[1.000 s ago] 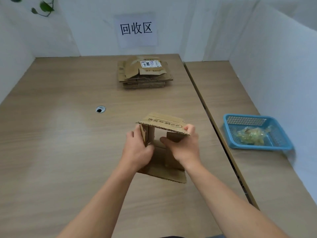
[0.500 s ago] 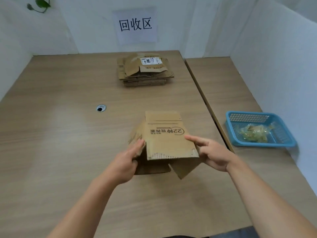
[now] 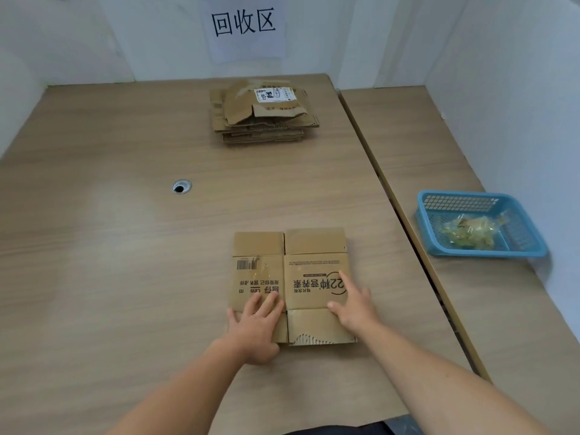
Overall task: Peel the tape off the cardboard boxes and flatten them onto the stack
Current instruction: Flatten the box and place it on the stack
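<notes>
White partition walls close in two pale wood-grain desks set edge to edge, seen from the head camera: the wide main desk [image 3: 110, 262] and a narrower second desk [image 3: 417, 146] on the right, with a dark seam between them. One paper sign [image 3: 244, 26] with three large black characters hangs on the back wall.

One flattened cardboard box [image 3: 301, 271] lies on the near part of the main desk. It is brown corrugated board showing two printed panels side by side, flaps folded out above and below, a barcode on the left panel and a torn, ragged edge along the near right flap. Two bare hands lie on it. The left hand [image 3: 255, 328] rests palm down with straight, spread fingers on the near left panel, holding nothing. The right hand [image 3: 353, 304] is likewise flat, fingers extended over the printed right panel, pressing rather than gripping.

One stack [image 3: 263, 120] of flattened boxes sits at the far edge of the main desk under the sign, well apart from the hands; its layers are uneven, and a white shipping label [image 3: 274, 95] tops it. One round metal cable hole [image 3: 181, 186] is sunk into the desk to the left. One blue plastic mesh basket [image 3: 489, 253] stands on the second desk, holding a crumpled wad of clear yellowish tape [image 3: 470, 235].
</notes>
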